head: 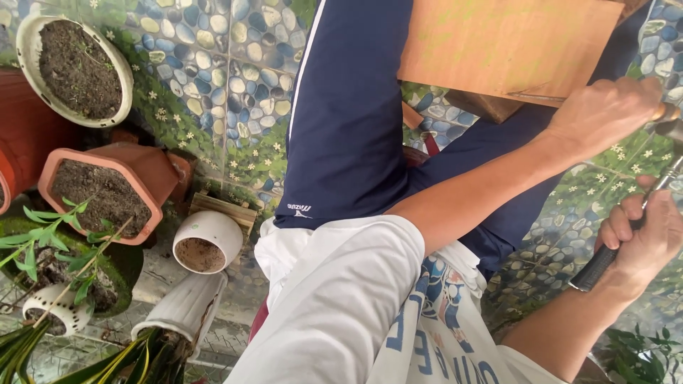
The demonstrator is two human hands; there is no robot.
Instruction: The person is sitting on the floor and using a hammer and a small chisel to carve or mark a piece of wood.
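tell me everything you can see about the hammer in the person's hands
The hammer has a black grip at the lower end and a slim shiny metal shaft rising toward the frame's right edge, where a dark head is partly cut off. It is tilted, head uppermost. The right hand is wrapped around the grip. The left hand sits near the head, holding a wooden-handled tool against a wooden board.

Daylight falls on a pebble-patterned floor [213, 64] crowded with soil-filled plant pots [107, 188].
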